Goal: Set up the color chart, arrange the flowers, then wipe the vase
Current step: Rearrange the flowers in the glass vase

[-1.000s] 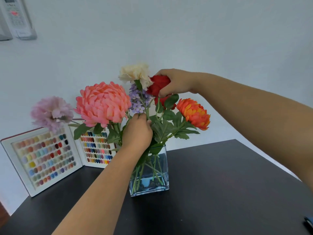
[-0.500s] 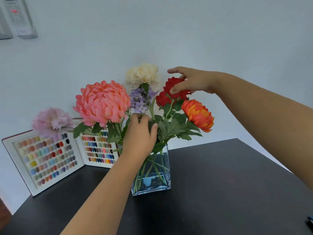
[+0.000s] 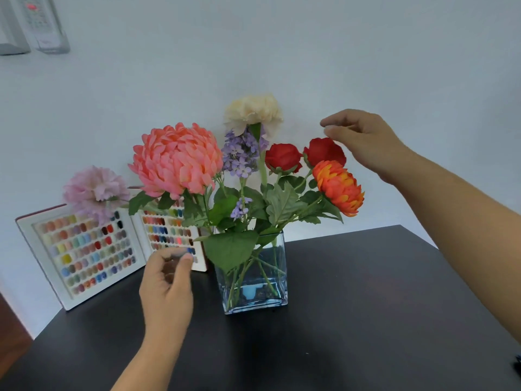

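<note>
Glass vase [image 3: 253,277] of flowers on black table [image 3: 366,292], white wall [image 3: 338,52] behind; color chart [image 3: 81,255] partly hidden by blooms. My left hand [image 3: 166,292], blurred, and right hand [image 3: 363,139]: fingers loosely curled, holding nothing.

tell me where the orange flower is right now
In the head view, the orange flower is at the bouquet's right edge, just below the right-hand red rose and under the right hand.

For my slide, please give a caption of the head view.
Both hands, left hand and right hand, hover beside flowers in glass vase.
</note>
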Demonstrator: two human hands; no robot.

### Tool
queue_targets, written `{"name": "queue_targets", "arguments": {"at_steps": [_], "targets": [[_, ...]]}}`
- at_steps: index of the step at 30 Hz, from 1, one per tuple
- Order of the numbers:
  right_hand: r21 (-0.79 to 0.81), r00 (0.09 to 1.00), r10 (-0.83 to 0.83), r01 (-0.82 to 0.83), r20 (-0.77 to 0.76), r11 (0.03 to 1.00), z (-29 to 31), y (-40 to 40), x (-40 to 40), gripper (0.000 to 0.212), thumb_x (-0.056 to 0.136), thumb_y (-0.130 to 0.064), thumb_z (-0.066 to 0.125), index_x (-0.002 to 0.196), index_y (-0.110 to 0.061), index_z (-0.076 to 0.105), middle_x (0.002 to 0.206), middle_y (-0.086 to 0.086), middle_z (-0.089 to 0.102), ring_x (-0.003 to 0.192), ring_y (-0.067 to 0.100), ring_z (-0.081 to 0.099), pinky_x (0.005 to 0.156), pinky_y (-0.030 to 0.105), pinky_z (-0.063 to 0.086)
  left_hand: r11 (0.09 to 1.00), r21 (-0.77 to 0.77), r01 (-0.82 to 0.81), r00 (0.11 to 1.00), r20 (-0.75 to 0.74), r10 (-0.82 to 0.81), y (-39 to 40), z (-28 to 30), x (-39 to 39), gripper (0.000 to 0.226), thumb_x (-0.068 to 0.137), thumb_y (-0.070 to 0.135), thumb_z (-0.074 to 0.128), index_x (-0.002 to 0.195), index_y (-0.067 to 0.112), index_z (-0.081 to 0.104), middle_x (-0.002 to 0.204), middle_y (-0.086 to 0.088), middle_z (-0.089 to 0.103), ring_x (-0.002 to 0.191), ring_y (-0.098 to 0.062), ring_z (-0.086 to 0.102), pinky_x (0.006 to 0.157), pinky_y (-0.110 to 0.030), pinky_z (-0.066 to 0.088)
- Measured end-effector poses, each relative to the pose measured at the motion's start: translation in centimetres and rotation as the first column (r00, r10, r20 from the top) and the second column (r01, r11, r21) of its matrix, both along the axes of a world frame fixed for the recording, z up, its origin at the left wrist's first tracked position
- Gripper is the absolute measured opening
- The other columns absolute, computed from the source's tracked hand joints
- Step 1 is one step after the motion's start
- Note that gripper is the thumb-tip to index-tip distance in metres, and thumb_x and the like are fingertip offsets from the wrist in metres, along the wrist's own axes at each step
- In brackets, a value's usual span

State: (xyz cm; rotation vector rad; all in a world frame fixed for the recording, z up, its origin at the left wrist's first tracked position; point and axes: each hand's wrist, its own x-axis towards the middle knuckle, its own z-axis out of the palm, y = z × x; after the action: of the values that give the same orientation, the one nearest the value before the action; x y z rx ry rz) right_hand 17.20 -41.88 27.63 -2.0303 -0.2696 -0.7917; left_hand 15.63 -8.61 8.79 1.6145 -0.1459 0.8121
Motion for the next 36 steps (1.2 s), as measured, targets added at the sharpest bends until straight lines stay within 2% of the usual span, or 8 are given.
{"name": "queue_targets", "arguments": {"at_steps": [3, 6, 12, 16, 22, 28, 33, 36], "targets": [[0.004, 0.988, -0.067, 0.067, 0.14, 0.998, -1.2, 1.5, -2.2, 0.013, 0.087, -0.029, 0.059, 0.09, -0.033, 0.071, 0.099, -0.012, 0.067, 0.097, 0.011, 0.06, 0.089, 0.037, 0.049, 0.977, -0.214, -0.007, 0.99, -0.137, -0.023, 1.6, 0.5, 2.2, 0.01, 0.094, 0.029, 0.063, 0.092, 0.039, 0.061, 0.093, 0.013, 0.064, 0.086, -0.012, 0.06, 0.074, -0.029, 0.046], [-0.051, 0.966, -0.076, 0.091, 0.247, 0.994, -2.1, 3.6, -4.1, 0.015, 0.085, -0.023, 0.057, 0.087, -0.032, 0.069, 0.097, -0.013, 0.065, 0.097, 0.0, 0.054, 0.085, 0.026, 0.043, 0.978, -0.205, 0.041, 0.983, -0.169, -0.076, 1.9, 1.2, 3.5, 0.017, 0.095, 0.034, 0.062, 0.111, 0.035, 0.058, 0.106, 0.014, 0.063, 0.1, -0.01, 0.061, 0.084, -0.026, 0.047], [-0.307, 0.938, -0.041, 0.154, 0.344, 0.939, -1.9, 7.4, -5.3, 0.015, 0.08, -0.012, 0.063, 0.083, -0.022, 0.073, 0.078, -0.023, 0.054, 0.079, -0.004, 0.046, 0.074, 0.001, 0.032, 0.994, -0.077, 0.08, 0.982, -0.162, -0.092, 1.1, 2.6, 5.2, 0.019, 0.097, 0.029, 0.06, 0.115, 0.036, 0.058, 0.104, 0.017, 0.065, 0.082, -0.001, 0.061, 0.052, -0.008, 0.045], [-0.299, 0.979, 0.08, -0.021, 0.187, 0.954, -3.5, 10.6, -5.1, 0.016, 0.08, -0.015, 0.065, 0.086, -0.027, 0.073, 0.077, -0.016, 0.065, 0.074, -0.003, 0.058, 0.067, 0.005, 0.042, 0.995, -0.099, 0.008, 0.984, -0.179, -0.025, 1.4, 3.1, 6.5, 0.005, 0.093, 0.025, 0.062, 0.093, 0.022, 0.065, 0.084, -0.002, 0.067, 0.051, 0.0, 0.058, 0.042, -0.018, 0.045], [-0.285, 0.972, 0.222, -0.234, -0.073, 0.93, -7.1, 15.8, -2.2, 0.019, 0.083, -0.03, 0.072, 0.101, -0.023, 0.073, 0.075, -0.011, 0.067, 0.06, -0.007, 0.054, 0.06, 0.006, 0.044, 0.886, -0.448, 0.124, 0.961, -0.168, -0.219, 1.2, 3.5, 7.6, 0.026, 0.09, 0.015, 0.068, 0.104, 0.025, 0.048, 0.085, -0.005, 0.072, 0.089, -0.022, 0.071, 0.081, -0.034, 0.056], [-0.151, 0.963, 0.233, -0.252, -0.133, 0.956, -7.1, 17.9, 0.1, 0.025, 0.075, -0.04, 0.078, 0.094, -0.024, 0.075, 0.072, -0.011, 0.066, 0.055, -0.009, 0.055, 0.054, 0.008, 0.043, 0.957, -0.229, 0.176, 0.98, -0.052, -0.192, 1.2, 4.8, 7.6, 0.038, 0.088, 0.005, 0.064, 0.115, 0.026, 0.048, 0.077, -0.002, 0.068, 0.067, -0.01, 0.07, 0.066, -0.028, 0.057], [-0.097, 0.987, 0.127, -0.136, -0.096, 0.986, -7.2, 18.6, 1.0, 0.024, 0.071, -0.038, 0.082, 0.077, -0.017, 0.072, 0.064, -0.008, 0.063, 0.051, -0.002, 0.052, 0.048, 0.011, 0.041, 0.98, 0.045, 0.193, 0.981, -0.016, -0.193, 1.1, 6.4, 7.4, 0.04, 0.08, 0.011, 0.06, 0.119, 0.01, 0.057, 0.094, -0.008, 0.069, 0.076, -0.02, 0.067, 0.059, -0.029, 0.055], [-0.067, 0.997, 0.061, -0.065, -0.048, 0.996, -7.2, 18.9, 1.4, 0.025, 0.072, -0.034, 0.082, 0.076, -0.012, 0.069, 0.064, -0.003, 0.064, 0.056, 0.004, 0.055, 0.053, 0.017, 0.045, 0.969, 0.156, 0.192, 0.981, -0.021, -0.191, 0.8, 7.5, 7.6, 0.035, 0.081, 0.002, 0.059, 0.115, 0.008, 0.059, 0.088, -0.003, 0.068, 0.07, -0.009, 0.064, 0.052, -0.016, 0.049]]}}
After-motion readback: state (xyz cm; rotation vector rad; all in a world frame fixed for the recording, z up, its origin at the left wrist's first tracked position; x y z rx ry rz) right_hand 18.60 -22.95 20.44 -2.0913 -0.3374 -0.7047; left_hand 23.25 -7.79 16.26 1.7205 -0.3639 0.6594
